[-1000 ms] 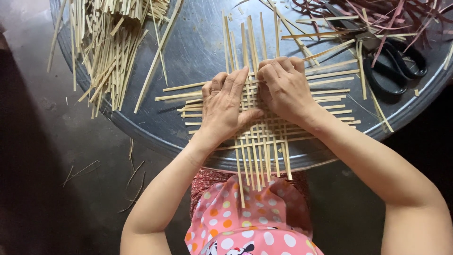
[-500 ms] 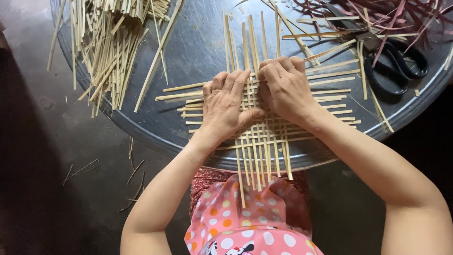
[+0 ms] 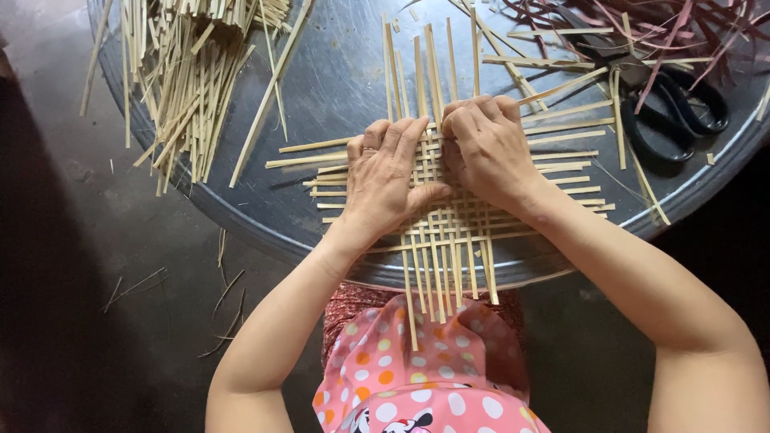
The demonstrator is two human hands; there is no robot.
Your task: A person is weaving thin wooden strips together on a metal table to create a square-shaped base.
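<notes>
Fingers point(image 3: 401, 140) of both hands lay together, flat on the mat point(image 3: 449, 216), unmoved from a second earlier: left hand point(image 3: 385, 176) and right hand point(image 3: 485, 152) only pressed strips down on the tray point(image 3: 337, 72).

A round metal tray point(image 3: 337, 88) carries everything. A woven mat of pale strips point(image 3: 449, 216) lies near its front edge. Left of the mat lies a pile of loose strips point(image 3: 184, 88); right of it, black scissors point(image 3: 674, 104) beside purple strips point(image 3: 642, 24).
</notes>
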